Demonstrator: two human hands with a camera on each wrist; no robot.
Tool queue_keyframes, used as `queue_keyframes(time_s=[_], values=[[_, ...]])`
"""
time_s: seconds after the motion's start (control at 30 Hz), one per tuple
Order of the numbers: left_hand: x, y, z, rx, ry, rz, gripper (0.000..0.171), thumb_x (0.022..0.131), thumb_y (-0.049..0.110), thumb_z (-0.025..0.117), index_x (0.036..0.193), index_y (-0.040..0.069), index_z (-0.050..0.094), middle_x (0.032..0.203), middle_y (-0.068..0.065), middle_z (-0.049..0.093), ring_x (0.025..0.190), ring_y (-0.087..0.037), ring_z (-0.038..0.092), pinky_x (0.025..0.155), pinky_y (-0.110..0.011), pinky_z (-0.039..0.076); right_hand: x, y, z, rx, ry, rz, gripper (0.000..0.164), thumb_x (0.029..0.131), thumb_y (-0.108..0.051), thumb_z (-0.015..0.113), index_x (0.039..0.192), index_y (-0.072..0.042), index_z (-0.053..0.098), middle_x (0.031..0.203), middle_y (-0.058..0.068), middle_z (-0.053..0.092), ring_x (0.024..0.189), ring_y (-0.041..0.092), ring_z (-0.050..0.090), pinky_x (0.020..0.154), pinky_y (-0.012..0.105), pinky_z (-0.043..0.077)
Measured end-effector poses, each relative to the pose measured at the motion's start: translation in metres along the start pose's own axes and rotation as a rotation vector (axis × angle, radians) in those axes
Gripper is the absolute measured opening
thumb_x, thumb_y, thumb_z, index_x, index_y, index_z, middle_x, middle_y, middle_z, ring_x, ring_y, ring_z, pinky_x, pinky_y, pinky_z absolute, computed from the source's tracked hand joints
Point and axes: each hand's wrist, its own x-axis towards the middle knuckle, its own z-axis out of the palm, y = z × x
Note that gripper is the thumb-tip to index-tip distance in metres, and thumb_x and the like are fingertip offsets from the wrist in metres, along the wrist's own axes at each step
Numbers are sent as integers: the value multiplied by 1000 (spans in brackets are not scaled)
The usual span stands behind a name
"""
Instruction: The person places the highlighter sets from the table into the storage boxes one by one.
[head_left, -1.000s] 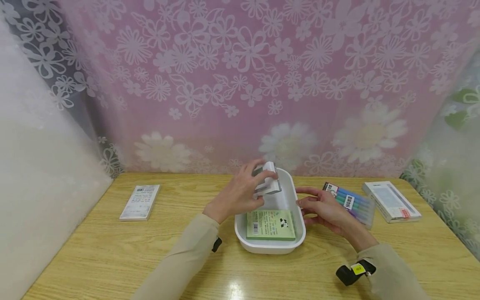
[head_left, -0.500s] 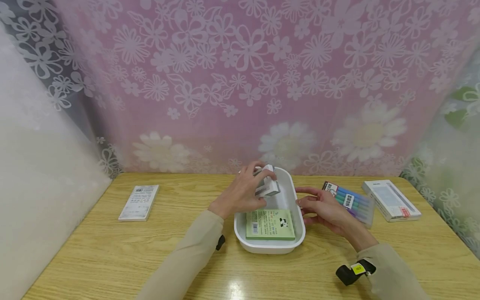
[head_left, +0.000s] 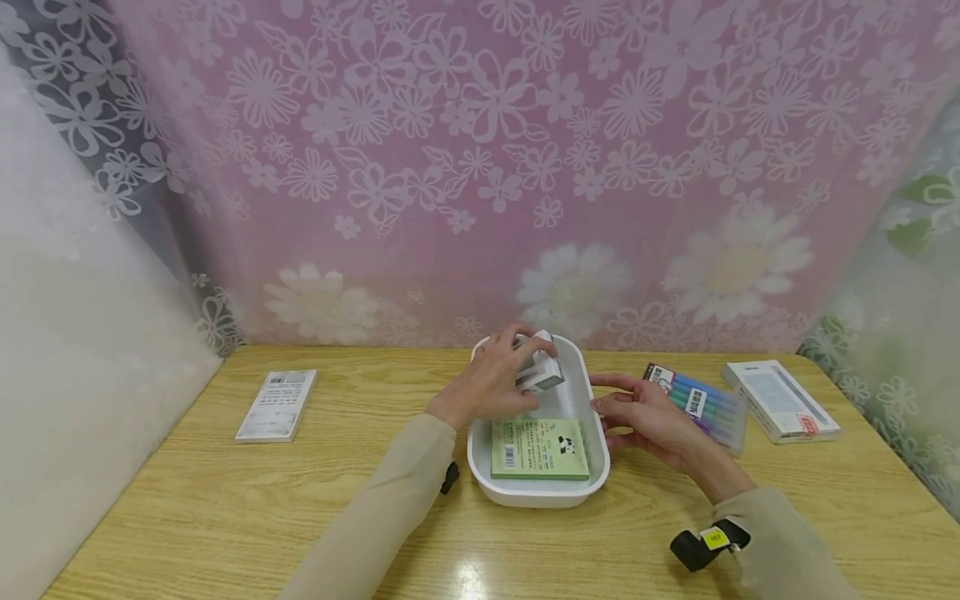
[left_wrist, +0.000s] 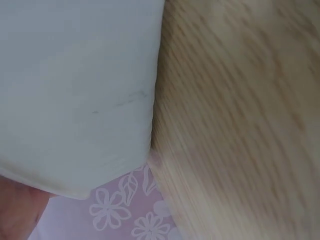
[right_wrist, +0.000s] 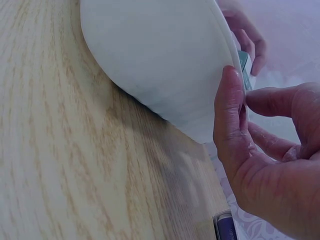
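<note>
My left hand (head_left: pixel 491 379) grips a small white-and-grey box (head_left: pixel 542 373), tilted over the far part of a white plastic bin (head_left: pixel 480 492). Inside the bin's near end lies a light green pad (head_left: pixel 540 450) with a panda picture and a barcode. At the bin's right rim, my right hand (head_left: pixel 652 417) holds on with curled fingers; in the right wrist view its fingers (right_wrist: pixel 229 100) meet the rim and outer wall. A green side of the small box (right_wrist: pixel 245 62) shows past the rim there. The left wrist view has mostly the bin's outer wall (left_wrist: pixel 75 90).
On the right of the wooden table (head_left: pixel 187 517) lie a clear pack of coloured pens (head_left: pixel 701 408) and a flat white box (head_left: pixel 783 400) with a red label. A white packet (head_left: pixel 276 406) lies at the left. A floral curtain (head_left: pixel 450 208) hangs behind.
My left hand has shifted slightly right with the small box, lower over the bin. The right hand stays at the rim.
</note>
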Motion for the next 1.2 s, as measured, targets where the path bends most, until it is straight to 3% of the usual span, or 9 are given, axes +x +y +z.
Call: queue_keyframes(time_s=[0.3,0.47,0.67,0.8,1.0,1.2], values=[[7,6,1,64,-204,-48,47,91,34,66,134,43,51,149,-1,44,127,-27,46,104,-55,40,-2,-1,1,-2,-5,-7,65,103,-23,60,158,-5,30,111,5,72,91,17,72,73,30,62],[7,9,4,133,-263,-62,47,97,38,63,141,45,49,152,-2,42,129,-25,45,100,-53,41,-2,-1,3,-3,-5,-12,64,103,-23,60,158,-5,32,110,5,72,90,17,72,73,30,62],[4,11,4,197,-279,-45,48,99,36,61,146,45,49,154,-5,42,134,-27,44,101,-54,43,-1,0,3,-8,-11,-29,65,103,-23,60,158,-4,32,109,4,73,91,16,72,73,30,63],[1,12,4,203,-278,-32,40,101,34,62,140,40,57,147,-3,49,126,-24,48,101,-50,42,0,-1,4,-11,-5,-28,65,103,-23,61,158,-4,32,108,3,73,90,16,71,72,29,62],[-1,10,2,176,-268,-29,35,99,31,63,134,34,64,137,1,57,117,-20,51,97,-44,42,2,-2,5,-13,-2,-26,66,103,-23,62,158,-4,32,107,3,72,90,16,71,72,29,62],[-9,8,-3,118,-218,-19,40,98,32,62,138,31,63,137,2,59,119,-21,54,102,-47,44,1,0,6,-21,10,-31,64,103,-22,61,157,-3,33,105,1,73,88,15,71,71,29,62]])
